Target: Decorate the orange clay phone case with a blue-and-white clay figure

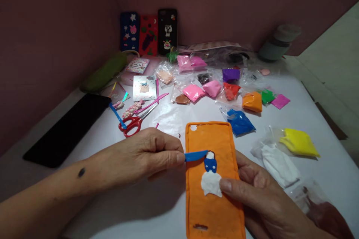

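Note:
In the head view my left hand [161, 153] pinches a blue plastic modelling knife [196, 155]. Its tip touches the top of a small clay figure on an orange clay-covered phone case [196, 205]. The figure has a white head part edged in brown, a blue middle [210, 164] and a wider white piece [211, 183] below. From the right side my right hand [260, 194] grips the case, thumb on the front against the white piece, other fingers behind and partly hidden. The case is tilted up above the table.
Red-handled scissors [133, 125], a black phone-like slab [70, 130] and pink tools [153, 102] lie to the left. Bagged clay, including blue [241, 122], yellow [300, 142] and white [280, 166], spreads to the right. Three decorated phone cases [148, 35] lean on the wall.

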Available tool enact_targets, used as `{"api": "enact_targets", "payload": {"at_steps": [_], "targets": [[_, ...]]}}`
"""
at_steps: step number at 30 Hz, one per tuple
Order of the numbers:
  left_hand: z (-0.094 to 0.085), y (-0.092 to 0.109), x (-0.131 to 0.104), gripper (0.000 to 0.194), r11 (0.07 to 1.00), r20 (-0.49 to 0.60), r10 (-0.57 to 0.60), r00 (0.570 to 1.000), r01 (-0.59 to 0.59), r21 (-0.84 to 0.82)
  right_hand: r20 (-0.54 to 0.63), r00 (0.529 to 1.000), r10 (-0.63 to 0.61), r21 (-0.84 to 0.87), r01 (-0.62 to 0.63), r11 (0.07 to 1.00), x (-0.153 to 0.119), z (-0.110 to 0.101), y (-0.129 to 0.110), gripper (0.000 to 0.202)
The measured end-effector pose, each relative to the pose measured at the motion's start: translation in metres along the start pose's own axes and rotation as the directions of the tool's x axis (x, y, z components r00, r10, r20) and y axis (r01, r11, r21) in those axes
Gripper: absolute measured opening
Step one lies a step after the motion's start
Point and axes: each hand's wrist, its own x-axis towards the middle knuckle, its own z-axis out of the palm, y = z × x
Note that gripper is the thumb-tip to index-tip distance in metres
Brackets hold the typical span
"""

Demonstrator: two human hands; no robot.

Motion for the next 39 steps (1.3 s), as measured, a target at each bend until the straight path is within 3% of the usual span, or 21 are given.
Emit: {"api": "enact_targets", "payload": {"at_steps": [32,39], "targets": [[0.0016,-0.0017,-0.0013,0.040,1.000,-0.029,-0.008,1.000,0.008,0.006,0.007,1.000,-0.001,0.067,0.001,0.998,0.0032,-0.0001,-0.0013,0.040],[0.0034,-0.0008,-0.0058,0.039,0.998,-0.002,0.044,0.999,-0.044,-0.034,0.046,0.999,-0.004,0.065,0.001,0.998,0.0027,0.0009,-0.0026,0.039]]}}
